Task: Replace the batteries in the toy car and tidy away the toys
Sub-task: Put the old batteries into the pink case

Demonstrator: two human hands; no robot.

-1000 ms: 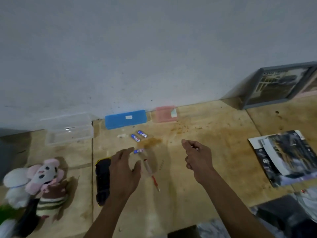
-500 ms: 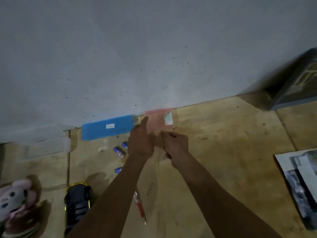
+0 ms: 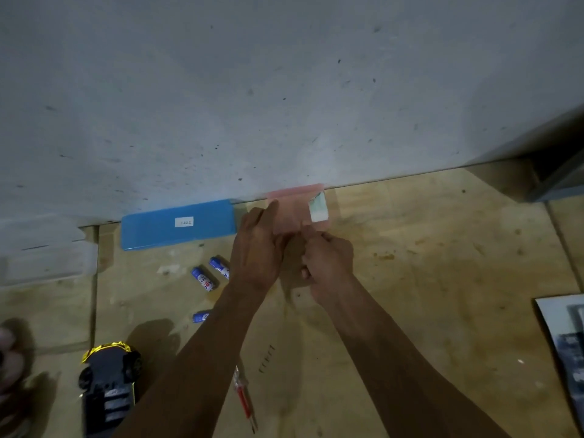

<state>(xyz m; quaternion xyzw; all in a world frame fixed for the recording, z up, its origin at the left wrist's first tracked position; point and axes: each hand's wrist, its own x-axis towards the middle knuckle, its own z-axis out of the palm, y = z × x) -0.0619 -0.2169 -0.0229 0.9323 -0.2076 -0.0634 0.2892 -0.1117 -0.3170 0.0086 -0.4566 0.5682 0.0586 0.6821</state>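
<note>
Left hand fingers straight, touching pink box at wall; right hand grip curled closed, contents not discernible.

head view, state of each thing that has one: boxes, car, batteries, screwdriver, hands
pink box: against wall, left hand touching it
blue box: shut, flat
toy car: upside down
batteries: loose on floor
screwdriver: lying unused
right hand: fingers curled at box edge
</note>
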